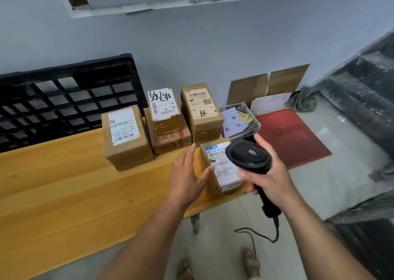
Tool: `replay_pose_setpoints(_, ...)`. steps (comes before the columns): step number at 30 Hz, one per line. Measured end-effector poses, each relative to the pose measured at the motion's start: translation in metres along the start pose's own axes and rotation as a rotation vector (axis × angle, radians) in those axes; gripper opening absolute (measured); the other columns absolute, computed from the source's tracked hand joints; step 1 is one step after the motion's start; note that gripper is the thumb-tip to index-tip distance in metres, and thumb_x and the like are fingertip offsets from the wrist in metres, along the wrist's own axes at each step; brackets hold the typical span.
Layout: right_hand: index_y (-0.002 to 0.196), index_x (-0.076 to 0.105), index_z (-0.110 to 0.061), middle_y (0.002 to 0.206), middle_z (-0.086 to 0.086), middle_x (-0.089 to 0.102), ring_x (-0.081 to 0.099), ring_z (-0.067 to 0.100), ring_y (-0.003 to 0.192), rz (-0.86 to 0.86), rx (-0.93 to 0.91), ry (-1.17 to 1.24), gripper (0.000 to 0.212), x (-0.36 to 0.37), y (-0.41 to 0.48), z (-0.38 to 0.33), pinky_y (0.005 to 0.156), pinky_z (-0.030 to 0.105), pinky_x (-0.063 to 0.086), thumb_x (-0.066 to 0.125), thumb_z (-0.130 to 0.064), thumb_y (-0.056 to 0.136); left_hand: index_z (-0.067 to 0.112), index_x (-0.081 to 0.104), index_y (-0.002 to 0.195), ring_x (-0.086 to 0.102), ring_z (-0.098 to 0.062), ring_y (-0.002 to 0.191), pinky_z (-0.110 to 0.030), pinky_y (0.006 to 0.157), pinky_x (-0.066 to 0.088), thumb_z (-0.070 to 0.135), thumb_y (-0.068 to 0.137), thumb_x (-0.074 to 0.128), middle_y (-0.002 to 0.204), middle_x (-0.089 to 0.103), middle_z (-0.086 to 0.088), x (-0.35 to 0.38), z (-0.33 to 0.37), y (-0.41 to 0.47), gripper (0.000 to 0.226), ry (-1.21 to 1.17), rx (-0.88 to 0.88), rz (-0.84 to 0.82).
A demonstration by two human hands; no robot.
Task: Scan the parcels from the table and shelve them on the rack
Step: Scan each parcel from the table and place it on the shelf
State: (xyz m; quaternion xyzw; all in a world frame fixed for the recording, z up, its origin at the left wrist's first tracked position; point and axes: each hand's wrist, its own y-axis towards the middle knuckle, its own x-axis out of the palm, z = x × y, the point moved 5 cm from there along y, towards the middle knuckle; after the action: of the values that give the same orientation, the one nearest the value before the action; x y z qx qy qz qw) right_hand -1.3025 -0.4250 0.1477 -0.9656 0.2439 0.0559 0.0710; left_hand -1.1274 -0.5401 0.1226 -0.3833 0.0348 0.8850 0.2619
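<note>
Nearest parcel (223, 176), table (64, 183) edge, label up — for reading. Right hand (270, 178) grips scanner (248, 154) above it; left hand (187, 173) flat, fingers straight — apparently steadying its side.

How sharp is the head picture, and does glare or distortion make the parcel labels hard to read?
Head view: soft, even light, no glare on the labels; small print on the nearest parcel is smeared, and the scanner in the right hand covers its corner; the wide lens stretches things near the borders; the stairs at right are blurred.
</note>
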Motion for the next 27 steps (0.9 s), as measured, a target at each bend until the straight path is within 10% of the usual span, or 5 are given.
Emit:
replay_pose_setpoints(10,0.119,0.034,-0.079,0.079,-0.005,0.069,0.057,0.025,0.045,-0.247,0.075,-0.041,0.097,-0.025,0.049,0.038,0.048,0.031,0.046,0.085,-0.025,0.057,0.023,0.015,0.155,0.032,-0.021,0.141,-0.042,0.116,0.030,0.057,0.095,0.041,0.155,0.029,-0.002,0.057,0.009,-0.006,0.074,-0.172,-0.327,-0.030)
replay_pose_setpoints(15,0.120,0.033,-0.079,0.117,-0.001,0.069,0.060,0.024,0.047,-0.421,0.066,-0.049,0.098,-0.026,0.055,0.053,0.048,0.029,0.049,0.085,-0.017,0.066,0.032,0.037,0.145,0.048,-0.015,0.128,-0.042,0.108,0.040,0.074,0.089,0.034,0.137,0.053,0.008,0.084,0.012,-0.018,0.070,-0.390,-0.366,0.095)
replay_pose_setpoints(22,0.120,0.032,-0.077,0.116,0.000,0.070,0.060,0.025,0.049,-0.545,0.031,-0.005,0.098,-0.030,0.057,0.040,0.046,0.028,0.048,0.085,-0.010,0.072,0.040,0.013,0.153,0.026,-0.009,0.143,-0.032,0.117,0.023,0.066,0.089,0.041,0.156,0.028,0.014,0.081,0.029,-0.040,0.075,-0.553,-0.396,0.160)
replay_pose_setpoints(27,0.129,0.030,-0.069,0.112,0.005,0.071,0.060,0.025,0.050,-0.593,-0.034,0.052,0.098,-0.020,0.057,0.012,0.046,0.029,0.048,0.085,-0.015,0.069,0.058,0.008,0.145,0.043,-0.012,0.135,-0.035,0.112,0.033,0.060,0.078,0.063,0.145,0.048,0.009,0.050,0.036,-0.053,0.087,-0.595,-0.377,0.164)
